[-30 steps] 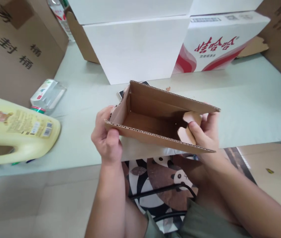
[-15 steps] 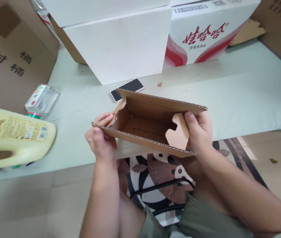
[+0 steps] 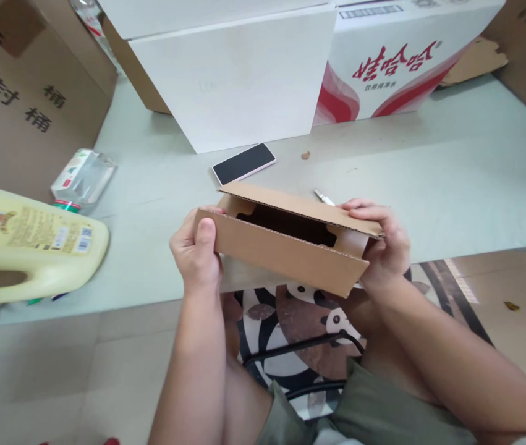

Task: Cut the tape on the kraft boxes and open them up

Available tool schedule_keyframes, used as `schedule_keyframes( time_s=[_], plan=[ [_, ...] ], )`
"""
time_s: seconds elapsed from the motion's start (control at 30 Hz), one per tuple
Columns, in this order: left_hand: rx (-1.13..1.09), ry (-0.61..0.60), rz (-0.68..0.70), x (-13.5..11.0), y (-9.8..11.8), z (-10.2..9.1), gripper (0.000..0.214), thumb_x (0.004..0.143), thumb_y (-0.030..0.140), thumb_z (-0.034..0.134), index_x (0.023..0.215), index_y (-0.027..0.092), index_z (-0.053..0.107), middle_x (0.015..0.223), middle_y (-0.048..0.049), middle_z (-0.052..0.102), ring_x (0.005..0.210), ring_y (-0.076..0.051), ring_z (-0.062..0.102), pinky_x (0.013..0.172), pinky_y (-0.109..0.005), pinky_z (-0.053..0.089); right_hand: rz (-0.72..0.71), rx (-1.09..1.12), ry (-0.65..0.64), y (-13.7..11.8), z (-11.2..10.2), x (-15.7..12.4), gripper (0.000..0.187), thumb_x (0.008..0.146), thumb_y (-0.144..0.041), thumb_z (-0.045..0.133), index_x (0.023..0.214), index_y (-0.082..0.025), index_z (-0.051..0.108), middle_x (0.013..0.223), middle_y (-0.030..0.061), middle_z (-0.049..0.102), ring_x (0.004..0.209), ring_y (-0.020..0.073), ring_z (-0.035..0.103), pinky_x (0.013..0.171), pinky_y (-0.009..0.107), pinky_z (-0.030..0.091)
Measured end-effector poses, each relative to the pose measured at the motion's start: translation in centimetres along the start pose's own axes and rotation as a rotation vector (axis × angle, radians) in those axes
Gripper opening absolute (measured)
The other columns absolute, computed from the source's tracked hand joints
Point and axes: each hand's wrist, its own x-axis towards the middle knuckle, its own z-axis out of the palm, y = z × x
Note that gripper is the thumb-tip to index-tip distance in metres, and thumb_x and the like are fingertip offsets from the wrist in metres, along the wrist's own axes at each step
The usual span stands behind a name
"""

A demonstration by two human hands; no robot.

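While working over the front edge of bench, clasps cardboard box between left grip and right grip. Likely steadies panels.

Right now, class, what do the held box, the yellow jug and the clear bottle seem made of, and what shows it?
The held box: corrugated cardboard, matt brown; fluting shows along its edges. The yellow jug: probably plastic, smooth with a soft sheen; its handle appears moulded in. The clear bottle: transparent and shiny, likely plastic, though glass cannot be ruled out.
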Motion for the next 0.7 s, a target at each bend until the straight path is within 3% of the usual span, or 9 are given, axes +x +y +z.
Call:
schedule_keyframes(
  time_s=[0.1,0.23,0.3,0.4,0.53,0.63,0.7],
  plan=[
    [-0.025,-0.021,0.037,0.0,-0.4,-0.1,0.043,0.085,0.065,0.075,0.092,0.022,0.076,0.095,-0.0048,0.073,0.087,-0.019,0.069,0.078,-0.032,0.055,0.028,0.024,-0.001,-0.1,0.2,0.0,0.023,0.086,-0.047,0.059,0.082,-0.028,0.072,0.105,0.0064,0.069,0.100,0.0268,0.066,0.092,0.049,0.054],
    [-0.010,-0.052,0.118,0.3,-0.7,-0.4,0.042,0.086,0.053,0.081,0.122,0.032,0.074,0.117,-0.0035,0.074,0.108,-0.022,0.069,0.097,-0.037,0.055,0.097,-0.051,-0.009,-0.1,0.1,0.0,0.012,0.075,-0.028,0.055,0.072,-0.026,0.066,0.108,0.0062,0.068,0.106,0.0277,0.063,0.092,0.048,0.052],
    [0.051,-0.095,0.150,0.5,-0.6,-0.6,0.032,0.089,0.047,0.079,0.117,0.032,0.078,0.123,-0.0038,0.074,0.119,-0.024,0.068,0.107,-0.041,0.053,0.118,-0.088,-0.012,-0.1,0.0,0.0,0.011,0.071,-0.024,0.052,0.068,-0.026,0.063,0.107,0.0063,0.068,0.108,0.0283,0.062,0.093,0.049,0.051],
    [0.112,-0.136,0.161,0.5,-0.2,-0.7,0.015,0.093,0.038,0.073,0.098,0.030,0.085,0.118,-0.0037,0.077,0.120,-0.025,0.069,0.112,-0.044,0.052,0.137,-0.110,-0.011,-0.4,0.1,0.0,0.011,0.070,-0.023,0.052,0.066,-0.026,0.061,0.108,0.0067,0.068,0.109,0.0297,0.062,0.094,0.051,0.050],
    [0.141,-0.075,0.137,0.3,0.2,-0.4,0.015,0.089,0.031,0.071,0.091,0.029,0.085,0.110,-0.0030,0.080,0.113,-0.025,0.072,0.113,-0.046,0.052,0.142,-0.059,-0.015,-1.0,0.3,0.2,0.018,0.081,-0.036,0.050,0.070,-0.026,0.060,0.110,0.0095,0.067,0.110,0.0330,0.063,0.097,0.056,0.051],
    [0.148,-0.024,0.101,0.4,0.3,-0.2,0.014,0.085,0.030,0.071,0.087,0.028,0.085,0.108,-0.0032,0.080,0.113,-0.026,0.072,0.112,-0.048,0.052,0.116,-0.016,0.010,-0.7,-0.3,0.6,0.031,0.091,-0.050,0.042,0.086,-0.027,0.062,0.111,0.0112,0.066,0.112,0.0339,0.066,0.100,0.058,0.053],
    [0.108,0.023,0.044,1.0,0.2,-0.4,0.013,0.081,0.028,0.071,0.085,0.027,0.083,0.107,-0.0038,0.081,0.114,-0.027,0.072,0.112,-0.048,0.051,0.129,-0.063,0.035,0.2,-0.8,0.9,0.031,0.093,-0.049,0.042,0.103,-0.029,0.063,0.118,0.0108,0.066,0.117,0.0320,0.066,0.101,0.055,0.055]
  ],
)
